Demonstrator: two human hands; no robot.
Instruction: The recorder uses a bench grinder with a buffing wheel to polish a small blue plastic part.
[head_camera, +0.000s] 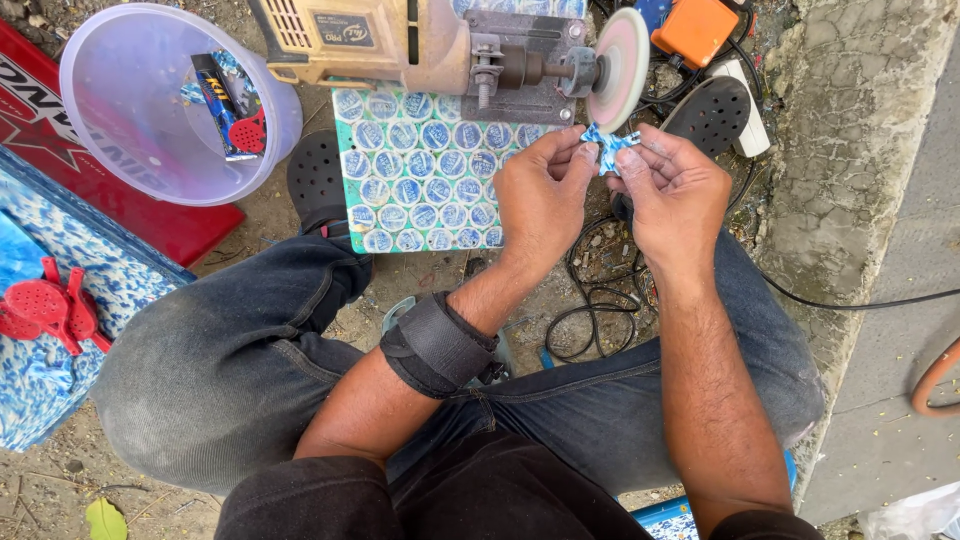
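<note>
**Inspector:** Your left hand (545, 195) and right hand (672, 195) both pinch the small blue-and-white piece (606, 146); it sits just below the grinding disc (620, 68), touching its lower edge.

**Operator:** And nearby?

**Inspector:** Left of the disc, the motor housing (360, 40); further left, a clear plastic bowl (130, 160).

Dirt ground (40, 480) — on it a bottle-cap-tiled block (420, 170), a clear bowl (150, 110), black cables (590, 300), perhaps tangled.
</note>
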